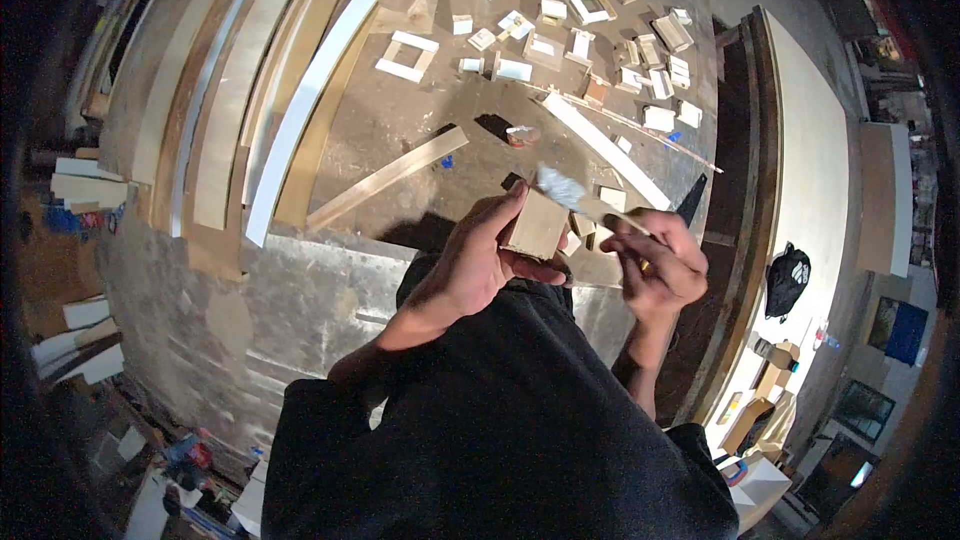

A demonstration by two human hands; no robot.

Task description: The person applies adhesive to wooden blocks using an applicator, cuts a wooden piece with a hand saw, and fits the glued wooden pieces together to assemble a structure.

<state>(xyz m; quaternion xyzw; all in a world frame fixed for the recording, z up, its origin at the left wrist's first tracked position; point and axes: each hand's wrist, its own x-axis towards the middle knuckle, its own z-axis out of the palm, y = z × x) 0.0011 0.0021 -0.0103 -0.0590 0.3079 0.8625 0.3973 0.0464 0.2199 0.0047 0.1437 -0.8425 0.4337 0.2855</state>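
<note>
While the left hand [488,250] clasps a small wooden block [537,224], thumb along its upper left side and fingers curled beneath, the right hand [660,258] is closed around the handle of a brush [562,186] with a pale head. Each grip is therefore full. The block sits in front of the dark-clothed torso, above the near part of the surface [365,115], with the right hand off to its right and slightly lower. The brush's long axis slants up and leftward from the right grip, so its head lies at the block's upper right edge, closer to the left hand than to the fingers that hold it. Blur at the head leaves it unclear whether it touches the wood. Beyond the two hands lie a pale strip [610,152], a wooden slat [390,178] angled on the left, and a square frame [407,57] farther off.
</note>
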